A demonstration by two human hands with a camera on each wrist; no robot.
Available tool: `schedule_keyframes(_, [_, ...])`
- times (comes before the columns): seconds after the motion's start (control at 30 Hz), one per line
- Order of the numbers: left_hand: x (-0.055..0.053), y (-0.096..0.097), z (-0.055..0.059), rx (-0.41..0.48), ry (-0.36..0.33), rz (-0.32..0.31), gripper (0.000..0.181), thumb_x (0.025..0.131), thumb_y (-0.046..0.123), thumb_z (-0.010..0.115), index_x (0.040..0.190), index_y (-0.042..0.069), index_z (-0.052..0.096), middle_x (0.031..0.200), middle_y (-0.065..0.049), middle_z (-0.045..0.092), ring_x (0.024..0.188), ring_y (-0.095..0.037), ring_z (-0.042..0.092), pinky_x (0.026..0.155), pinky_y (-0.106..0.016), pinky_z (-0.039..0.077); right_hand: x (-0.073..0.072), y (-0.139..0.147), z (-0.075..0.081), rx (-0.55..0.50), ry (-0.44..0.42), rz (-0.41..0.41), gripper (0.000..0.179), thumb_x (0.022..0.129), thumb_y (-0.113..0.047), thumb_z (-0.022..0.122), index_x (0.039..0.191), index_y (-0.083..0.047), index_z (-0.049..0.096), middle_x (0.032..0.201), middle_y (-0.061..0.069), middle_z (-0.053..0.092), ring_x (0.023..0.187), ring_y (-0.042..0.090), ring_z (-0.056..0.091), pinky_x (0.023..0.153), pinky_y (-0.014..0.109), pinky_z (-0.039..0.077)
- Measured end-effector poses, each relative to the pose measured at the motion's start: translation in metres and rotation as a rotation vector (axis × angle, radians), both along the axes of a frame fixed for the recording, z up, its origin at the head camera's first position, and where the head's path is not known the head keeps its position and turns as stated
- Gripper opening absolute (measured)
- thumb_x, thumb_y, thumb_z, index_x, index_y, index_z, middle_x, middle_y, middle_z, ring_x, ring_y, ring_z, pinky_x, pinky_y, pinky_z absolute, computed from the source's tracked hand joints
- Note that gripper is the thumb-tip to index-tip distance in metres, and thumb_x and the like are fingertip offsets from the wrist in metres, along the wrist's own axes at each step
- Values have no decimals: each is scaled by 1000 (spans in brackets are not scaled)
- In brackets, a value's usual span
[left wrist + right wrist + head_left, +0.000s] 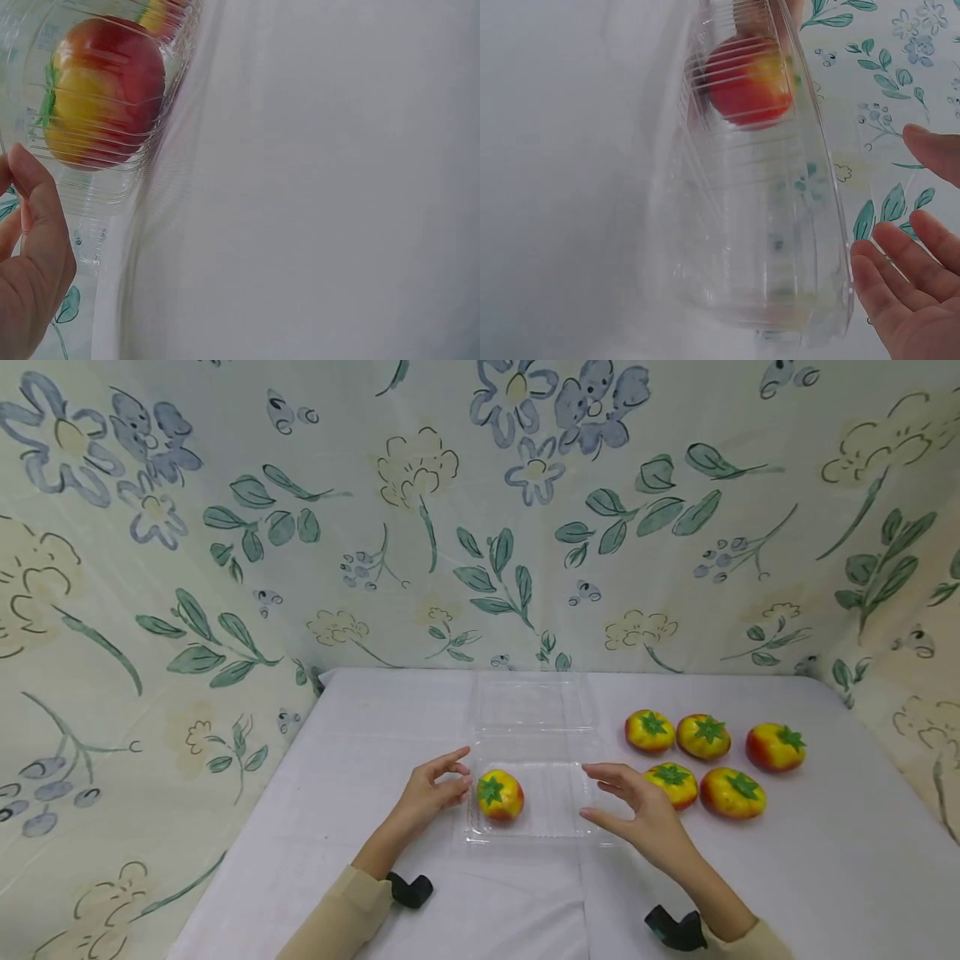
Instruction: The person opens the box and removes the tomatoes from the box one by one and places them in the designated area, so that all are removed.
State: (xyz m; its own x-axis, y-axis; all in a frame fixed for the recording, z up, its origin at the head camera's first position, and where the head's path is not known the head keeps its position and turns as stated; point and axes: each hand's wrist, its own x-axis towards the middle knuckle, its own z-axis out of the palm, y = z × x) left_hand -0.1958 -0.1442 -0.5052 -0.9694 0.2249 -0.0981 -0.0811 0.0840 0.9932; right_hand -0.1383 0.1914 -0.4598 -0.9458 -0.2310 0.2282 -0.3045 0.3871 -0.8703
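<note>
A clear plastic clamshell box lies on the table with its lid folded back. Inside it, at the left end, sits a red-and-yellow persimmon-like fruit with a green leafy top. My left hand is at the box's left rim, fingers loosely bent and apart from the fruit; whether the fingertips touch the rim I cannot tell. Beside the right rim my right hand is spread, thumb apart from the fingers, holding nothing. Through the box wall the same fruit shows in the left wrist view.
Several matching fruits stand in a group on the right side of the table, partly behind my right hand. A white cloth covers the table. Flower-patterned fabric hangs behind and at both sides.
</note>
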Motion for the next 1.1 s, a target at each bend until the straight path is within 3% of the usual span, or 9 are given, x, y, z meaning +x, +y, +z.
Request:
schedule_keyframes(0.17, [-1,0,-1,7,1,3,56,92,9,72,145,7,52,109,-11,59,78,-15,61,76,-24,59,-3,-13,-3,-17,12,38,54,82,-17,83,131,-8,62,133,7,61,123,28,57,102,43,47])
schedule_keyframes(0.7, [-2,0,-2,-6,1,1,56,94,7,70,146,6,50,107,-7,59,78,-15,60,74,-23,58,-11,-45,-8,9,-13,67,58,78,-16,86,131,-8,63,132,8,62,121,34,58,103,45,46])
schedule_keyframes(0.77, [-1,0,2,-12,-9,-4,56,94,5,68,147,4,49,108,-8,59,79,-16,60,76,-24,59,-12,-49,-11,16,-10,71,58,79,-17,86,131,-8,63,132,9,62,120,37,58,103,46,46])
schedule_keyframes(0.97, [11,3,28,-16,-10,-25,54,95,2,67,146,0,48,107,-12,58,80,-20,61,78,-27,59,-15,-59,-16,41,-24,66,60,77,-14,87,131,-6,63,131,12,63,120,38,58,102,48,47])
schedule_keyframes(1.1, [13,4,32,-8,-9,-25,54,95,3,67,146,0,48,107,-11,58,81,-19,61,78,-27,59,-17,-65,-18,39,-31,67,61,76,-11,87,131,-4,62,131,14,62,120,39,57,101,49,47])
